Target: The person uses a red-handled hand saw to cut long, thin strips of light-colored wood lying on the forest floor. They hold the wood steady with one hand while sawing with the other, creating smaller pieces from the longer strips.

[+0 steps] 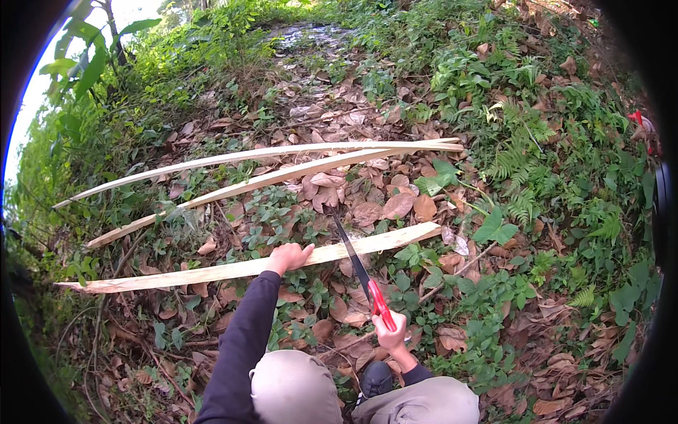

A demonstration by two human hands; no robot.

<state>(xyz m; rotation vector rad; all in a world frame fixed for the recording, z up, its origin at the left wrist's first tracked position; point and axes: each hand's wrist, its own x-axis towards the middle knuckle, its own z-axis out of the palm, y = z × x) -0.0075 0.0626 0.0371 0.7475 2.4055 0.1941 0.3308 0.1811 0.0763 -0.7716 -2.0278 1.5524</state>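
Observation:
A pale wooden plank (176, 277) lies across the leafy ground in front of me. Near its middle, my left hand (289, 258) grips it from above, the thumb pointing right along the wood. My right hand (390, 332) is closed round the red handle of a hand saw (358, 265). The dark blade crosses the plank to the right of my left hand, its tip pointing away from me. Whether the teeth are in a cut, I cannot tell.
Two long thin wooden strips (212, 158) lie farther off and meet at their right ends. Dry brown leaves (399, 205) and low green plants cover the ground. My dark shoe (376, 379) is between my knees. A red object (638, 117) shows at the far right.

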